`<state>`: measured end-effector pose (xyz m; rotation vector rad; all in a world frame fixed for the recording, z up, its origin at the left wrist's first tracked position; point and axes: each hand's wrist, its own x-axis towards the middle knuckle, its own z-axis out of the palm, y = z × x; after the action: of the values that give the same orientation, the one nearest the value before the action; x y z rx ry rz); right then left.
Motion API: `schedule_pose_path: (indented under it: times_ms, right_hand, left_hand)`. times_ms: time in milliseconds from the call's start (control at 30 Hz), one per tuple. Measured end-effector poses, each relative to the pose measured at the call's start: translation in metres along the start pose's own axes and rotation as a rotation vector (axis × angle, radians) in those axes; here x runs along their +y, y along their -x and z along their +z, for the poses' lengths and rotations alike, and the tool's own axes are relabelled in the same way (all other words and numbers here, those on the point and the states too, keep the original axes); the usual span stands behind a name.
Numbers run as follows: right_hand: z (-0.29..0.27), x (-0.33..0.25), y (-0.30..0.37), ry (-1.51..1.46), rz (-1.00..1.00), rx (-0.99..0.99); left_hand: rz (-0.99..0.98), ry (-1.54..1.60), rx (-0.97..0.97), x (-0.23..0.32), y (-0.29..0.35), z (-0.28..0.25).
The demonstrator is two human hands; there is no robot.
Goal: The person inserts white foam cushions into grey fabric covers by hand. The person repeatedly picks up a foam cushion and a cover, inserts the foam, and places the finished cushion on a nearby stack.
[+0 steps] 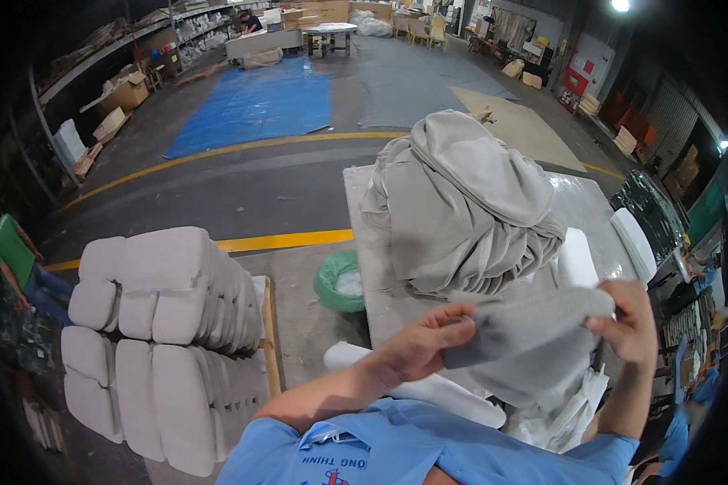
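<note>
Where the two hands meet, low and right of centre, a grey fabric cover hangs stretched between them, held up in front of the chest over the near edge of the work table. Left hand: fingers pinched closed on the cover's left end, thumb on top. Right hand: fingers curled and gripping the cover's right edge, thumb pressed against the cloth. Lower part of the cover sags toward a white foam piece lying on the table just beneath the left forearm.

Behind the cover, on the table: a tall heap of grey covers, folds spilling toward the near side. Just right of the heap, an upright white foam block; a second white cushion lies further right.

Left of the table on the floor, a green bag, open, with white stuff inside. Further left, stacked grey cushions on a wooden pallet. Beyond: yellow floor line, blue tarpaulin. Another person in a green top at the far left edge.
</note>
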<state>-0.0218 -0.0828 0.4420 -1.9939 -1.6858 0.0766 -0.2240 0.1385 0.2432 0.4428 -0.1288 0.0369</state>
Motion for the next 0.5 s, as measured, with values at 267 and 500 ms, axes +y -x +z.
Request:
schedule_pose_path:
  times_ms: [267,500]
  right_hand:
    - [0.041,-0.019,-0.031,-0.807,0.302,-0.357]
    - [0.274,-0.025,-0.03,-1.395,0.899,-0.664]
  left_hand:
    - [-0.076,-0.012,-0.099,-0.031,0.024,-0.013]
    - [0.267,-0.239,0.535,-0.031,0.084,-0.044]
